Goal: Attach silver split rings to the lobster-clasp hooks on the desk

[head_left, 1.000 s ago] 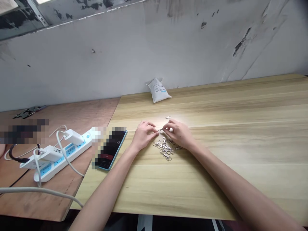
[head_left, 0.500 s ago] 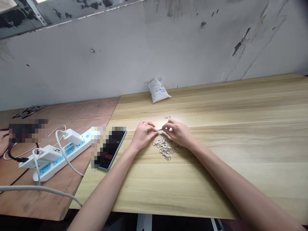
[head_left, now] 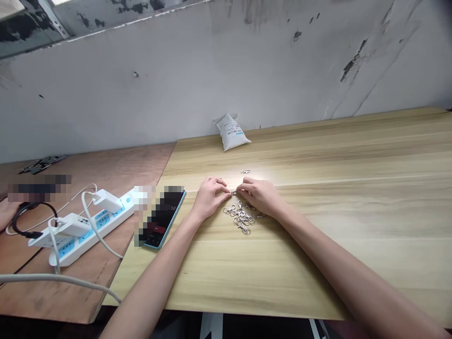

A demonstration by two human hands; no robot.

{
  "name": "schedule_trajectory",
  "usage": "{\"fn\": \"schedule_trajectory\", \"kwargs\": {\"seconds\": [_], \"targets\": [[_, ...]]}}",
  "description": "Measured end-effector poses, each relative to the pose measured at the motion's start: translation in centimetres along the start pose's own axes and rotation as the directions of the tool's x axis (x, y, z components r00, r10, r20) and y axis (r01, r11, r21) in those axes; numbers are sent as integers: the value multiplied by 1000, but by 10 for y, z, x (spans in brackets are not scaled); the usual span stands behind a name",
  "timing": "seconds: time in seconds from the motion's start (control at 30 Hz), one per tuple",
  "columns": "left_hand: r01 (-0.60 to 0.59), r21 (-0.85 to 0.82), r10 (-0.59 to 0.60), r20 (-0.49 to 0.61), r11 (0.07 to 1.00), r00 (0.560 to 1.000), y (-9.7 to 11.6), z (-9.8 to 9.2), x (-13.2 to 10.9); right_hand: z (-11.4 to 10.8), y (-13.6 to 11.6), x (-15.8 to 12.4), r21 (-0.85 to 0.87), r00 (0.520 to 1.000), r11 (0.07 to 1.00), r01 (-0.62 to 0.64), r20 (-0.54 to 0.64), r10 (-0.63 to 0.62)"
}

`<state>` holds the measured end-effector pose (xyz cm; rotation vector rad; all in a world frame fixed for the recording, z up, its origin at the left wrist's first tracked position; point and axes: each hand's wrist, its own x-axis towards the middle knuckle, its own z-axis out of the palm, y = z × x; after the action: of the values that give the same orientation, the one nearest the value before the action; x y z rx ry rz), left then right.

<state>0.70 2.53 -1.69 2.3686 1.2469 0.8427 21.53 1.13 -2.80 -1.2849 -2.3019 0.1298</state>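
Between my two hands is a small metal swivel clasp (head_left: 234, 192), pinched at both ends just above the table. My left hand (head_left: 212, 195) grips its left end between thumb and forefinger. The right end sits in the fingertips of my right hand (head_left: 259, 194), which covers part of it. Just below the fingers lies a loose pile of silver swivel clasps (head_left: 243, 217) with rings; my right hand hides its upper right edge. A single clasp (head_left: 245, 172) rests apart, beyond my hands.
A white labelled packet (head_left: 233, 134) leans near the wall. To the left lie a phone (head_left: 164, 219) and a white power strip (head_left: 99, 226) with chargers and cables. Another person's hand (head_left: 9, 212) is at the far left, beside a blurred dark object.
My right hand has shifted slightly, its fingers closing further over the clasp. My left hand stays nearly still. At far left, the other person's hand has moved a little.
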Motion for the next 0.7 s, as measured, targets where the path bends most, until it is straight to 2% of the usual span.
{"fn": "schedule_trajectory", "kwargs": {"seconds": [0.37, 0.7], "targets": [[-24, 0, 24, 4, 1000, 1000, 3, 1, 1, -1, -5, -1, 217, 996, 975, -44, -68, 60], [-25, -7, 25, -12, 1000, 1000, 3, 2, -1, -2, -15, 1, 425, 981, 890, -162, -30, 193]]}}
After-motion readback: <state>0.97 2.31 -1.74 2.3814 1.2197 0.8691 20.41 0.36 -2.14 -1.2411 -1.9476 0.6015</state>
